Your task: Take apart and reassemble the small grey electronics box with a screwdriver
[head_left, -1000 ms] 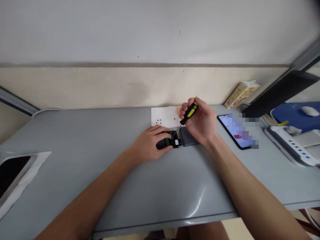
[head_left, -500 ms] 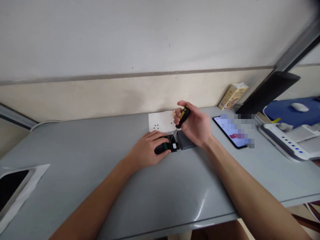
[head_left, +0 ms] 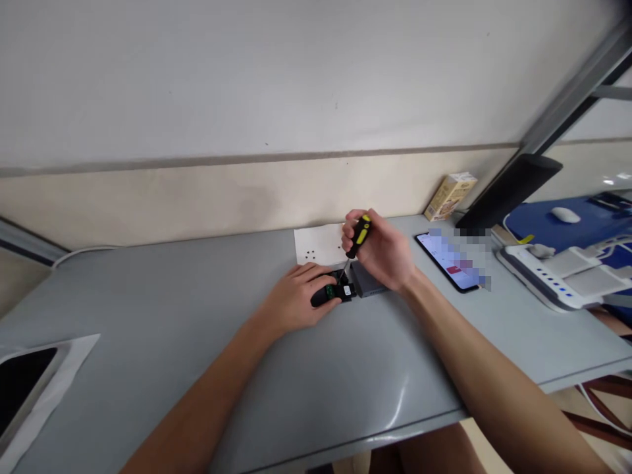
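Observation:
My right hand point(head_left: 382, 250) is closed round a black and yellow screwdriver point(head_left: 360, 236), held tilted with its shaft pointing down and left. The screwdriver's tip reaches into a small black device point(head_left: 323, 295) with an exposed green circuit board. Fingers and thumb of my left hand point(head_left: 302, 299) grip that device from its left side against the desk. A dark grey box point(head_left: 368, 283) lies just right of the device, partly behind my right hand. Behind them, several small black screws point(head_left: 310, 255) lie on a sheet of white paper point(head_left: 320, 238).
A smartphone point(head_left: 447, 262) with a lit screen lies to the right on the grey desk point(head_left: 172, 316). Farther right are a white power strip point(head_left: 548, 280) with plugs, a carton point(head_left: 450, 196) and a white mouse point(head_left: 565, 214). A dark-screened tablet-like thing point(head_left: 24, 382) lies far left.
The view has shifted slightly, so the items on the right appear farther left. Both hands keep their grips, and the screwdriver stands a little more upright.

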Tool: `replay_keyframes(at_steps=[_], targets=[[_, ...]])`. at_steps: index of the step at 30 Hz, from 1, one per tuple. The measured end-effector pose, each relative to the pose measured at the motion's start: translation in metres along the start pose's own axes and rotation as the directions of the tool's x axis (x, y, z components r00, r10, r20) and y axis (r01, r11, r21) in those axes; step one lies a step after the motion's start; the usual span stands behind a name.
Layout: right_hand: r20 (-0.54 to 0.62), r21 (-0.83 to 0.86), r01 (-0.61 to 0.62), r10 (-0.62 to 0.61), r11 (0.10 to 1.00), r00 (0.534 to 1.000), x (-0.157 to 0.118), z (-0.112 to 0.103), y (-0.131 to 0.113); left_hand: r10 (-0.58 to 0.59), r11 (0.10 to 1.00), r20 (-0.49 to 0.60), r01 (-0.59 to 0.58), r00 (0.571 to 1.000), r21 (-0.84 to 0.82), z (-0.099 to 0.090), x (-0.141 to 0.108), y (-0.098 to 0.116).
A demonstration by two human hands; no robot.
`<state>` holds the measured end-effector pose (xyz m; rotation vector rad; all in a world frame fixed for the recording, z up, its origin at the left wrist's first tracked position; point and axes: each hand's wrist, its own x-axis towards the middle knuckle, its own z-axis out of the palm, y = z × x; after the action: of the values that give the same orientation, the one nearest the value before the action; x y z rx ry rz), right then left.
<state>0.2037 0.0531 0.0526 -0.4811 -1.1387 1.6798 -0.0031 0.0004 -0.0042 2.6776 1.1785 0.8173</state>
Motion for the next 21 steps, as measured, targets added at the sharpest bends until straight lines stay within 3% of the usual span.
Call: replay_keyframes(at_steps=[3,9,16,18,21], targets=[[0.013,0.048,0.014,-0.015,0.999,1.000,-0.003,-0.001,0.000,-0.012,1.000,0.010,0.012,1.000,-0.007,-0.001,0.000,0.000],[-0.104,-0.009,0.026,-0.027,1.000,0.994,0.001,-0.001,0.004,-0.022,0.999,-0.001,0.022,1.000,-0.038,-0.002,0.000,0.001],[-0.065,0.059,0.000,0.004,0.998,0.998,0.002,0.000,0.005,-0.016,0.999,-0.019,0.015,1.000,-0.045,-0.001,0.000,0.001],[-0.106,-0.036,0.045,-0.049,0.998,0.993,0.002,-0.004,0.008,-0.010,0.999,-0.016,0.009,1.000,-0.035,-0.001,0.000,0.001],[-0.203,-0.384,0.124,-0.215,0.915,0.955,0.003,-0.011,0.011,-0.003,1.000,0.003,0.003,1.000,-0.026,-0.001,0.000,0.000]])
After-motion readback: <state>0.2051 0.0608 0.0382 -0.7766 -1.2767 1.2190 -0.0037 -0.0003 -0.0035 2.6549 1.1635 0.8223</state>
